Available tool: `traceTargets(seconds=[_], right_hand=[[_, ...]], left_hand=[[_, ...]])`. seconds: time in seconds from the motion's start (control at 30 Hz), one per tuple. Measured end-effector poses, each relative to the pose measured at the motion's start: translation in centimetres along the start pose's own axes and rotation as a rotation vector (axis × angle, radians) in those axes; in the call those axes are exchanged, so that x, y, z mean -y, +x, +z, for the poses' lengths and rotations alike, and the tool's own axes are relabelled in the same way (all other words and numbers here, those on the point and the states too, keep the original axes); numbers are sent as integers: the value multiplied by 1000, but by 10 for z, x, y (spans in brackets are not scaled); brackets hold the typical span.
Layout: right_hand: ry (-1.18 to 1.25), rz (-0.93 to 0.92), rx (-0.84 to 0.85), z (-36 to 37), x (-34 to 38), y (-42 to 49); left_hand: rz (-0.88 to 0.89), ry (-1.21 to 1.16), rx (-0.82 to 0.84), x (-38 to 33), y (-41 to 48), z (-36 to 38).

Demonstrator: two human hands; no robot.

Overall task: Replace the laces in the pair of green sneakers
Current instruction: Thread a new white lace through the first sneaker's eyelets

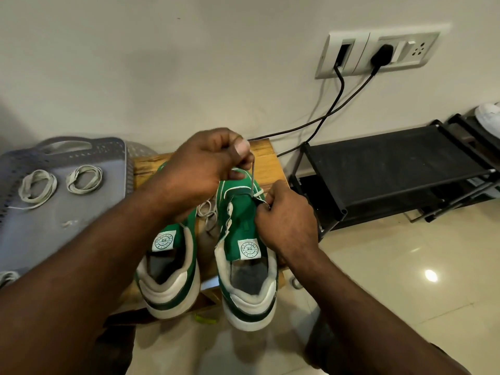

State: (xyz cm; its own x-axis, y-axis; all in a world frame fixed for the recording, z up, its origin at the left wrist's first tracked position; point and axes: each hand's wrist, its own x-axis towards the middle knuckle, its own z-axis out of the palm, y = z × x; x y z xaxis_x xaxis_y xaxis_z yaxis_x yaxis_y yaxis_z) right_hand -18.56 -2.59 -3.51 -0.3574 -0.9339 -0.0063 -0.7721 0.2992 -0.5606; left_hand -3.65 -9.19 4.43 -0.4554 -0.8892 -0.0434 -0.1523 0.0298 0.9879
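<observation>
Two green sneakers with white heels stand side by side on a small wooden stool (265, 154), heels toward me. My left hand (205, 163) pinches a thin lace (252, 182) and holds it taut above the right sneaker (244, 239). My right hand (284, 220) grips the right side of that sneaker's upper near the eyelets, where the lace enters. The left sneaker (173, 266) has its front hidden under my left forearm. A loose pale lace (207, 212) lies between the two shoes.
A grey plastic tray (54, 231) on the left holds two coiled pale laces (39, 186) (85, 178). A black shoe rack (392, 169) stands to the right. Two black cables (332, 104) run from wall sockets (378, 54) down behind the stool. The floor is glossy tile.
</observation>
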Motion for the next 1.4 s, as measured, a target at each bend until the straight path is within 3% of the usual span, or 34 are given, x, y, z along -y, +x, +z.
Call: traceTargets(seconds=[0.07,0.13,0.23,0.3,0.4,0.43,0.5,0.57,0.63,0.77,0.9,1.03,1.17,1.3,1.4], right_hand=[[15,4,-2,1,-1,1],[28,8,-1,1,-2,2],[41,17,9,2,-1,1],[51,25,4,2,-2,0],[66,45,-29,1,-1,-2],[66,49,-40,1,-1,-2],[68,53,-53,2,-1,-2],[76,61,-56,2,-1,-2],[87,64,-55,3,0,-3],[159,64,-80,5,1,-4],[238,64,-91,7,2,-6],[220,35,-129,4,1,-8],[195,41,-123,0,-4,-7],[242,89,-93,0,-9,-2],[243,111,-76,0,-9,-1]], left_hand=[[81,-303,-34,-1,1,-3],[87,-431,-49,2,1,-5],[62,-238,-124,6,5,0],[44,-244,-133,7,7,2],[-63,-604,84,0,6,1],[-114,-612,123,-1,5,2],[-191,-307,36,4,6,8],[-166,355,-102,16,9,11],[-161,868,-102,28,9,14],[-220,1194,-56,43,11,20],[-223,1304,-24,47,13,26],[-209,1039,72,38,20,25],[-247,390,92,15,14,16],[-29,-249,123,-4,8,-6],[33,-386,124,-5,6,-11]])
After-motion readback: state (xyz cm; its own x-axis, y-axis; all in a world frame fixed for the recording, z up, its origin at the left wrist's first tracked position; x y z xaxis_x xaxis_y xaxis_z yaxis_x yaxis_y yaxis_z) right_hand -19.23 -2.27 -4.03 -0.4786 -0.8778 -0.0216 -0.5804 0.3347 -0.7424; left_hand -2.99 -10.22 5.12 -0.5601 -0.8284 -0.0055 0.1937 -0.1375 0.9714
